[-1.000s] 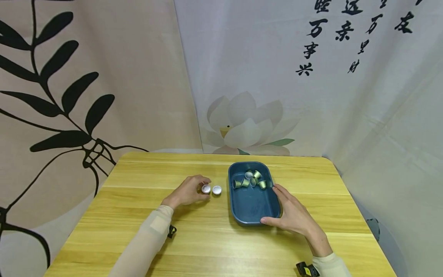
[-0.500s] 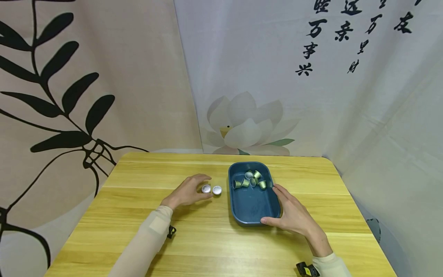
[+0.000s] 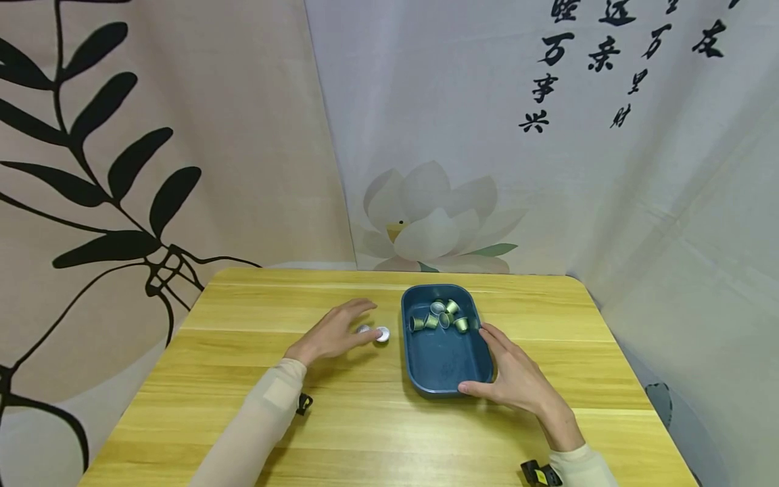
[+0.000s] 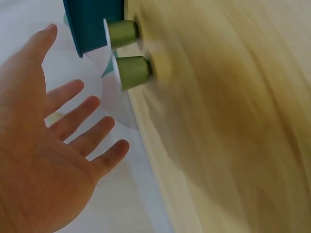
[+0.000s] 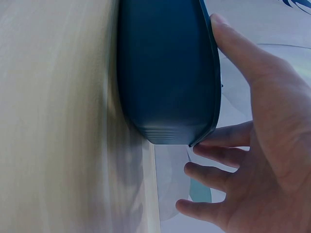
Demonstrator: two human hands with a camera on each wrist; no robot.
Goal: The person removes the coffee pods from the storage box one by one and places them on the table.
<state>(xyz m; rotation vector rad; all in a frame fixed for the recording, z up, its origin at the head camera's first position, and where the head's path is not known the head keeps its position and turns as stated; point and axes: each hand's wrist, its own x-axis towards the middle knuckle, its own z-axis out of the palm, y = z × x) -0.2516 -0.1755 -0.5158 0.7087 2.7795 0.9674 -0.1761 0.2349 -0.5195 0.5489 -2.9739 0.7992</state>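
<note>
My left hand (image 3: 331, 334) hovers with fingers spread over two green coffee capsules on the table, its palm holding nothing. The thumb partly covers them in the head view, where the right capsule (image 3: 383, 333) shows its white lid. From the left wrist, the nearer capsule (image 4: 133, 72) and the farther capsule (image 4: 122, 34) both stand lid up. My right hand (image 3: 522, 380) touches the blue bin (image 3: 447, 368) with extended fingers, the thumb at its near rim and fingertips along its right side. Several green capsules (image 3: 462, 325) lie jumbled in the bin's far half.
The wooden table (image 3: 292, 433) reaches back to a printed curtain (image 3: 456, 135) with dark leaves, a pale lotus and black characters. A black strap (image 3: 540, 473) sits at the right wrist, by the light sleeve.
The left fingers have come away from around the left capsule, spreading and lifting until the thumb passes over both. The two capsules, the bin and the right hand stay put.
</note>
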